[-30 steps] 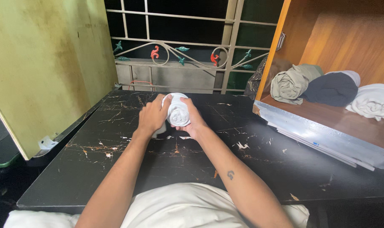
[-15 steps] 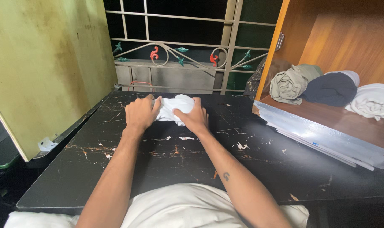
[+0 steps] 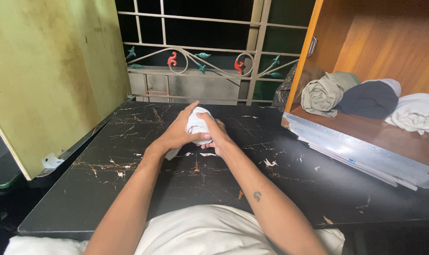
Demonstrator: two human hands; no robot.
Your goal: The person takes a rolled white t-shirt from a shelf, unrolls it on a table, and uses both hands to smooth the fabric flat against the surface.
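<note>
On the black marble table [image 3: 129, 156], a white cloth [image 3: 198, 123] is gripped by left hand [image 3: 176, 134] and right hand [image 3: 216, 137]. Spread flat half a second ago, it is now bunched into a tight roll; rolling judged nearly finished.

white cloth [image 3: 198, 125] bunched tighter, hands drawn closer together

A black table [image 3: 129, 189] with orange and white cracks in its surface fills the middle of the view. On its right side stands an open wooden cabinet [image 3: 389, 42]. On the cabinet shelf lie three rolled cloths side by side: a beige roll [image 3: 324, 93], a dark roll [image 3: 369, 100] and a white roll [image 3: 415, 113]. Behind the table is a metal window grille [image 3: 200, 56] with red and green ornaments. At the left leans a yellowish board [image 3: 49, 71].
</note>
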